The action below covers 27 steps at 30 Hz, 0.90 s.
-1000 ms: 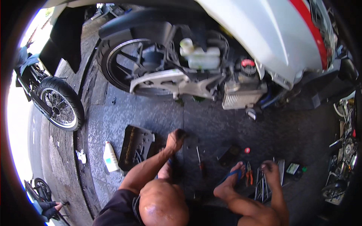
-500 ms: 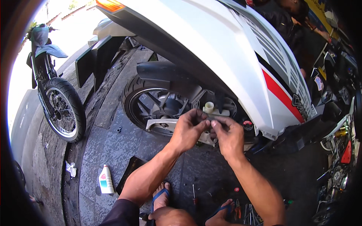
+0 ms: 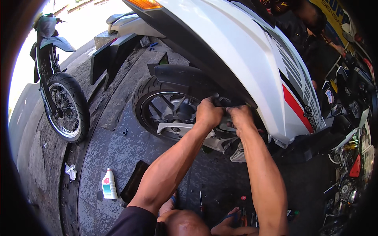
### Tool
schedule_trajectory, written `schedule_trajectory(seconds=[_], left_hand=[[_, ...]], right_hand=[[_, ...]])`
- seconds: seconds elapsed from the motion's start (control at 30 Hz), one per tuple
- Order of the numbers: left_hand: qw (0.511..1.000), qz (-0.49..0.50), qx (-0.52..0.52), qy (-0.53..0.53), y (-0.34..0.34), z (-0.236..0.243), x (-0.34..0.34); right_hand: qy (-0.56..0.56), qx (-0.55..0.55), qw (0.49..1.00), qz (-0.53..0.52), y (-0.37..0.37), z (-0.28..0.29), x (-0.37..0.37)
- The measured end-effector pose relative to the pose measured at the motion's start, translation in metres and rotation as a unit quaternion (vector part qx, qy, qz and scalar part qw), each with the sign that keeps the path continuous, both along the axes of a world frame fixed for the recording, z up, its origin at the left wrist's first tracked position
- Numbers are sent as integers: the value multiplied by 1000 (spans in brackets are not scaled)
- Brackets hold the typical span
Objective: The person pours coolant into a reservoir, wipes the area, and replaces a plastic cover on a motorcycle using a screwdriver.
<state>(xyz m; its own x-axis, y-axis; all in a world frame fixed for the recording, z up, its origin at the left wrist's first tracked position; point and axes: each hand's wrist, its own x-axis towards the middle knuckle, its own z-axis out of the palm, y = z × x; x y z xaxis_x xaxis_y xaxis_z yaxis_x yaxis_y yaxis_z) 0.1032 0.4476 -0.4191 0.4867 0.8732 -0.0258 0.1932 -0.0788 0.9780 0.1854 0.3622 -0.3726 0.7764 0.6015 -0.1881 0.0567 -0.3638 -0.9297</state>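
My left hand (image 3: pixel 210 113) is curled in at the engine beside the rear wheel (image 3: pixel 157 106) of a white scooter (image 3: pixel 220 35). Its fingertips are hidden behind the knuckles, and whatever they grip cannot be made out. Close by on the right, my right hand (image 3: pixel 241 117) is bent in with fingers closed at the same engine part, under the body panel. Between and below the hands shows the pale metal swingarm (image 3: pixel 177 129). The black rear mudguard (image 3: pixel 181 76) lies just beyond my left hand.
A white bottle (image 3: pixel 109 185) stands on the floor at left, near a black tray-like piece (image 3: pixel 135 181). A screwdriver (image 3: pixel 201 202) and pliers (image 3: pixel 244 216) lie near my feet. Another motorcycle (image 3: pixel 63 90) is parked far left. Loose parts crowd the right; another person (image 3: pixel 311 19) is behind the scooter.
Both hands have moved forward from in front of the engine, where their fingertips met, in against it. The whitish round-topped part seen there before is now hidden behind them.
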Motion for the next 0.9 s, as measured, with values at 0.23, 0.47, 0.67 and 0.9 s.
schedule_trajectory(seconds=[0.23, 0.47, 0.67, 0.9], left_hand=[[998, 12, 51, 27, -13, 14, -11], [943, 23, 331, -15, -34, 2, -27], [963, 85, 254, 26, -36, 20, -24], [971, -37, 147, 186, -4, 16, -12]], right_hand=[[-4, -54, 999, 6, 8, 8, 7], [-34, -134, 989, 58, 17, 13, 20], [-231, -201, 947, 93, 24, -2, 27], [-291, -165, 937, 103, 22, -13, 31]])
